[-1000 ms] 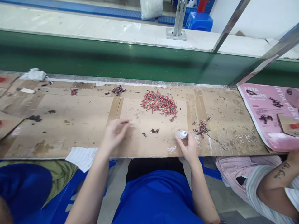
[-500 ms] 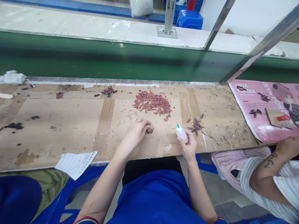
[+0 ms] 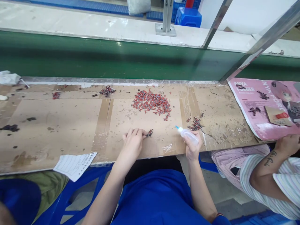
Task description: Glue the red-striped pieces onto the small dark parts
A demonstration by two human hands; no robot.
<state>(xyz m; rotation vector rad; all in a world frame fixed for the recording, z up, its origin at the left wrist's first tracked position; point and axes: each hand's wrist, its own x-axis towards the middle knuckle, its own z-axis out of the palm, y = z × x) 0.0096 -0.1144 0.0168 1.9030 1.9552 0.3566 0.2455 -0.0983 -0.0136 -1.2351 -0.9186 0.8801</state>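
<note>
Two hands: both at the near edge of the cardboard-covered surface (image 3: 58, 125), a small gap of bare board between them.
Left hand (image 3: 132, 142): it has drawn back toward the body since half a second ago, and now lies knuckles up with its fingertips closed on a tiny dark-and-red piece (image 3: 149, 132) — pinched, not yet lifted clear.
Right hand (image 3: 192, 147): wrapped around the small glue bottle (image 3: 188, 134); a moment ago the bottle stood nearly upright, now it is tipped over, blue nozzle aimed left at the pinched piece.
Meaning: nozzle and piece are being brought together — a drop on the piece looks like the step in hand.
Red pile (image 3: 152, 103): loose pieces farther back, untouched.
Dark cluster (image 3: 195, 124): just beyond the bottle.
Neighbour: a co-worker's arm (image 3: 269, 168) at the right, apart.
</note>
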